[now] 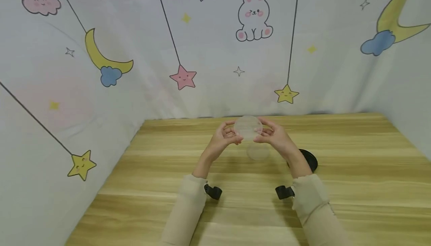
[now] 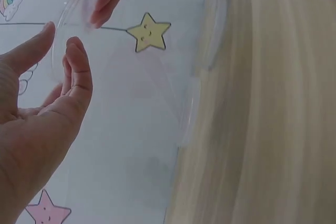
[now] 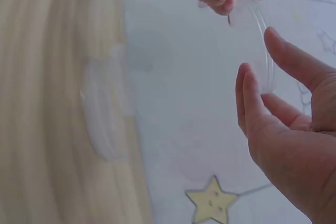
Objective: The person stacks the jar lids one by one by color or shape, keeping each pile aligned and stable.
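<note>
Both hands hold up a clear round plastic disc point(image 1: 248, 126) with a thin rim, above the far part of the table. My left hand point(image 1: 223, 135) pinches its left edge between thumb and fingers, and my right hand point(image 1: 275, 139) grips the opposite edge the same way. Seen nearly edge-on in the left wrist view, the disc point(image 2: 62, 32) shows a rim between the thumb and fingertips. Below it on the wood lies another translucent round piece point(image 1: 258, 151). Whether these are lids or shallow dishes I cannot tell.
A black round object point(image 1: 310, 160) lies on the wooden table point(image 1: 249, 208), partly hidden behind the right forearm. A printed curtain point(image 1: 215, 43) with stars, moons and rabbits stands along the back and sides. Black camera mounts point(image 1: 213, 192) stick out from both wrists.
</note>
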### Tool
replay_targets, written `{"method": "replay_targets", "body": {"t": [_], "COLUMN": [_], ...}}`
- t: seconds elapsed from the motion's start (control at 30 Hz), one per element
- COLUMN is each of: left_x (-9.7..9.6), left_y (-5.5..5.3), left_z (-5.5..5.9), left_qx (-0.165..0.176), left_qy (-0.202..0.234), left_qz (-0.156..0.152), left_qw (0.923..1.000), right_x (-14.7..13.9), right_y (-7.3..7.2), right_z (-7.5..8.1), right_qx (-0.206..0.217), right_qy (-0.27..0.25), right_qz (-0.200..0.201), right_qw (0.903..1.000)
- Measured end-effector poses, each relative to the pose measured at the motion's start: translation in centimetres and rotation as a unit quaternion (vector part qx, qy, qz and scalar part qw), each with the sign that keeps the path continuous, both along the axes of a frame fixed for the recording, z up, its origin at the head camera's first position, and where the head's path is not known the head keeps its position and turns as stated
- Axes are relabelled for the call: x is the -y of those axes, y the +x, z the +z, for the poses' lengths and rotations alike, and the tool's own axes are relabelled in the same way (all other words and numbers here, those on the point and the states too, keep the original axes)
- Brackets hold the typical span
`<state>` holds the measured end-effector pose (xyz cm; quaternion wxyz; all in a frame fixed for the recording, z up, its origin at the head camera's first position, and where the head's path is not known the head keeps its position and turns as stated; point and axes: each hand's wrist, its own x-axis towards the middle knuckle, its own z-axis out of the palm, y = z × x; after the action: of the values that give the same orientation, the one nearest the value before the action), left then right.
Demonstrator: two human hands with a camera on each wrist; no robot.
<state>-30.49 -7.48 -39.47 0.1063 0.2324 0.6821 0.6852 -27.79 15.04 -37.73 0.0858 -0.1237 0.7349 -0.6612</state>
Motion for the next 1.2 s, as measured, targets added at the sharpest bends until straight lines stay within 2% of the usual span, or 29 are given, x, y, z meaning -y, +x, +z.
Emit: {"method": "replay_targets", "body": {"t": [0.1,0.2,0.37,0.5,0.6,0.7,0.97,1.2], "left_x": [2.5,4.2,5.5,6.3,6.7,7.1,6.7,6.2], "left_y": [-0.1,-0.2,-0.4,-0.4,-0.5,-0.6,-0.5,-0.5], "left_z": [-0.4,-0.8,-1.3,-1.5,-1.7,-2.0,-3.0,-3.3], "left_qx": [0.012,0.027,0.038,0.05,0.049,0.043,0.032,0.02], "left_qy": [-0.03,-0.072,-0.142,-0.173,-0.192,-0.209,-0.267,-0.269], "left_qz": [0.01,0.0,-0.02,-0.023,-0.032,-0.034,-0.015,-0.014], "left_qw": [0.9994,0.997,0.989,0.9833,0.9797,0.9763,0.9632,0.9627], "right_x": [2.1,3.4,4.4,5.4,6.0,6.5,6.9,6.2], "right_y": [-0.4,-0.3,0.0,0.0,0.0,-0.1,-0.4,-0.7], "right_z": [-0.9,-1.8,-3.4,-4.5,-5.0,-5.3,-6.8,-7.3], "right_qx": [0.009,0.016,0.044,0.08,0.093,0.082,0.021,-0.024], "right_qy": [0.008,0.025,0.034,0.01,0.003,0.013,0.101,0.148], "right_qz": [0.004,0.004,0.008,0.028,0.029,0.019,-0.009,-0.002], "right_qw": [0.9999,0.9995,0.9984,0.9963,0.9953,0.9964,0.9946,0.9887]}}
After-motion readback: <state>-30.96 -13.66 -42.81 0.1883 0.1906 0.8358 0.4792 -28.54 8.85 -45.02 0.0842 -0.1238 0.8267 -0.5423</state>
